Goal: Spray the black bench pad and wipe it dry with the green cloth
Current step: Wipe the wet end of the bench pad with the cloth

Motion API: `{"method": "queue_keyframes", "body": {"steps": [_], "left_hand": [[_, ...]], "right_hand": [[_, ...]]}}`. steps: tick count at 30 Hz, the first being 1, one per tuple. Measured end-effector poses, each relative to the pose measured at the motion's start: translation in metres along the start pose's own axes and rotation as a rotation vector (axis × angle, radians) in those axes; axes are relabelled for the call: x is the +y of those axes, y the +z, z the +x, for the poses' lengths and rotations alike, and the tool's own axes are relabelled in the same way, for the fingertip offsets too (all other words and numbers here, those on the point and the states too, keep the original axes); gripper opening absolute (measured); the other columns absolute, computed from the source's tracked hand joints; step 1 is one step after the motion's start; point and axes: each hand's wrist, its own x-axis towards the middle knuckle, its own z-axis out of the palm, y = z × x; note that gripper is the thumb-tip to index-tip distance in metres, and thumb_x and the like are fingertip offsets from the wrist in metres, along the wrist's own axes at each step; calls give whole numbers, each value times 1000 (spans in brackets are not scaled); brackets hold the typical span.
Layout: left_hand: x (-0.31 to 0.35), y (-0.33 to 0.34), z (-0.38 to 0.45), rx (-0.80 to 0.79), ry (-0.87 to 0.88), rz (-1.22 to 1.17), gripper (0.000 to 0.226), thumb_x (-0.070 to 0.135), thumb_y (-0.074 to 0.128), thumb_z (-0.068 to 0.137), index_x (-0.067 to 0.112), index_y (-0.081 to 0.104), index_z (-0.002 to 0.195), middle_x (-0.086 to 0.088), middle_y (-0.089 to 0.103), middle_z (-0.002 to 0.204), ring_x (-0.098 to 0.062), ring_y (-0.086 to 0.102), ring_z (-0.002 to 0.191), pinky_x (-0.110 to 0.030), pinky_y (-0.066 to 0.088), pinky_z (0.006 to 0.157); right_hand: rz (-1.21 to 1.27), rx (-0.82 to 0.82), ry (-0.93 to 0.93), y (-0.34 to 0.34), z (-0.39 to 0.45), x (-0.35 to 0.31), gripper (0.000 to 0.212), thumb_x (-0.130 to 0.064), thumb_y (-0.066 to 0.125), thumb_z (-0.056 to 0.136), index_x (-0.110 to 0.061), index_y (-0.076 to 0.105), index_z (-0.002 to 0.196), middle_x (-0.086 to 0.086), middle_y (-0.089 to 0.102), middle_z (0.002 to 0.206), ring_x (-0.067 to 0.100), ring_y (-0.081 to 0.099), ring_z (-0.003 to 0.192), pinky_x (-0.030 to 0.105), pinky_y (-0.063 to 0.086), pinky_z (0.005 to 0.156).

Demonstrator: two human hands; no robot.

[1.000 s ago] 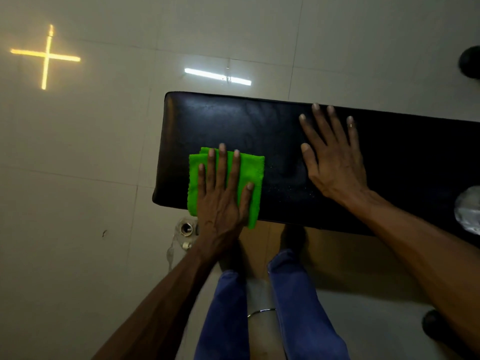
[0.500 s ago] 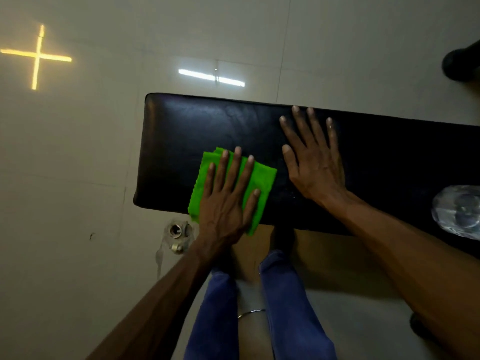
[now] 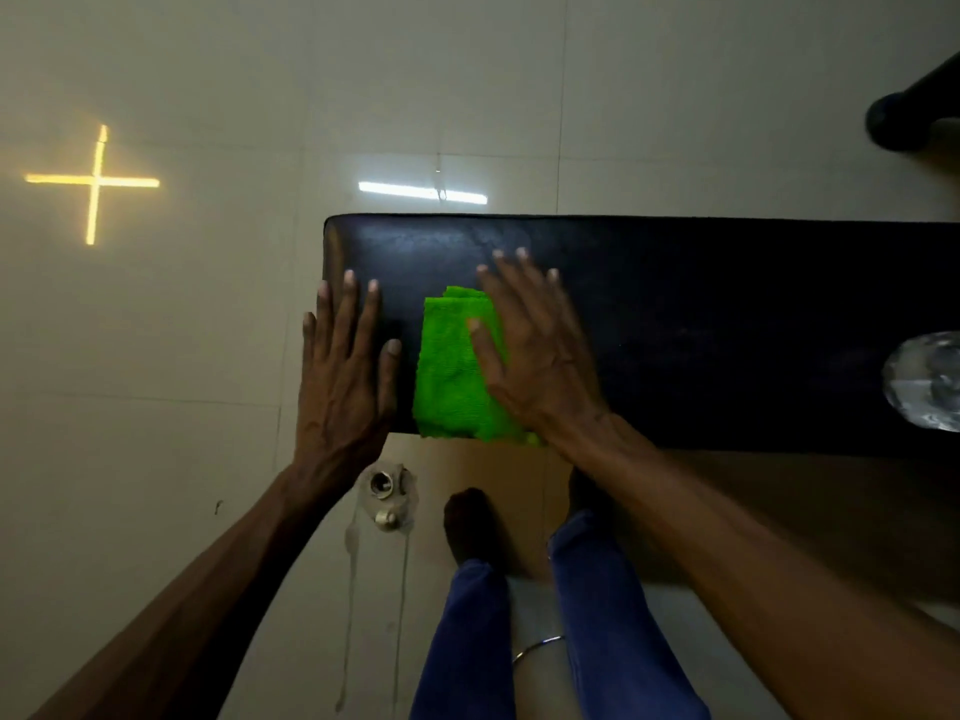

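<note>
The fingers (image 3: pixel 519 283) of the right hand (image 3: pixel 540 361) are spread flat and pressed down, with nothing gripped between them; the palm and thumb are laid over the right part of the green cloth (image 3: pixel 452 371). The fingertips reach past the cloth's far edge onto bare pad, while the thumb is stretched across the cloth's upper middle. The cloth is seen folded into a rough rectangle, its left half uncovered, its near edge lying at the front edge of the pad and slightly overhanging it.

The fingers (image 3: pixel 349 304) of the left hand (image 3: pixel 343 376) are likewise held open and flat, slightly fanned, and are set on the left end of the black bench pad (image 3: pixel 701 314). Its little finger hangs over the pad's left end, and its thumb is pointed toward the cloth, just beside the cloth's left edge; whether they touch cannot be told. The heel of this hand is extended past the pad's front edge.

The pad is stretched from the middle of the view to the right border. A clear plastic bottle (image 3: pixel 930 387) is seen on it at the far right, cut by the frame. Below the pad, blue trouser legs (image 3: pixel 608 615) and a metal floor fitting (image 3: pixel 384 491) are shown on the pale tiled floor (image 3: pixel 156 356).
</note>
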Motion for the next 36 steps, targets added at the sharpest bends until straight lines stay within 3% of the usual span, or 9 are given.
{"method": "queue_keyframes", "body": {"steps": [4, 9, 14, 18, 24, 27, 32, 36], "left_hand": [[-9, -1, 1, -32, 13, 6, 60, 35, 29, 106, 17, 14, 162, -5, 4, 171, -23, -5, 158, -41, 0, 129], [6, 12, 10, -65, 131, 20, 60, 34, 32, 106, 14, 17, 161, -8, 6, 170, -28, -1, 158, -49, 5, 128], [23, 40, 19, -107, 242, 122, 63, 44, 26, 107, 21, 9, 162, -6, -2, 171, -27, -6, 158, -48, 1, 129], [17, 60, 17, -47, 249, 248, 62, 48, 24, 107, 23, 9, 162, -6, 2, 171, -27, -2, 158, -51, 8, 128], [18, 56, 16, -84, 256, 233, 63, 49, 21, 107, 23, 5, 162, -6, -2, 171, -27, -4, 158, -53, 9, 127], [21, 54, 16, -99, 244, 223, 64, 48, 21, 106, 22, 4, 162, -6, -4, 171, -27, -6, 158, -53, 8, 127], [19, 60, 17, -55, 253, 261, 61, 46, 22, 107, 23, 8, 162, -6, 1, 171, -27, -2, 158, -52, 9, 127], [21, 55, 16, -78, 256, 253, 61, 45, 23, 107, 22, 11, 162, -6, 4, 171, -29, 0, 158, -53, 10, 127]], "right_hand": [[-213, -130, -84, 49, -18, -19, 65, -45, 41, 109, -21, 24, 167, 8, 11, 177, 30, 5, 165, 55, 6, 133], [-357, -140, -125, 44, -59, 23, 66, -48, 36, 109, -25, 17, 168, 4, 7, 178, 26, 3, 165, 55, 6, 133], [-415, -41, 135, -5, -60, 77, 65, -48, 35, 109, -28, 18, 168, -1, 8, 178, 24, 5, 165, 54, 5, 133], [-380, 47, 308, 19, -14, 43, 66, -47, 29, 108, -24, 17, 168, 5, 6, 178, 29, 3, 165, 59, 3, 132], [-440, -137, -25, 13, -69, 59, 62, -47, 29, 111, -29, 14, 168, -2, 5, 178, 25, 0, 165, 57, 8, 132], [-459, -155, 31, -13, -74, 92, 62, -50, 28, 110, -33, 15, 168, -5, 6, 178, 23, 3, 165, 57, 10, 132], [-397, 65, 284, 7, -1, 64, 62, -46, 27, 109, -26, 20, 168, 2, 9, 178, 28, 5, 165, 57, 4, 132], [-364, -88, 38, 28, -20, 30, 61, -42, 26, 110, -24, 19, 168, 2, 8, 178, 27, 1, 165, 56, 5, 132]]}}
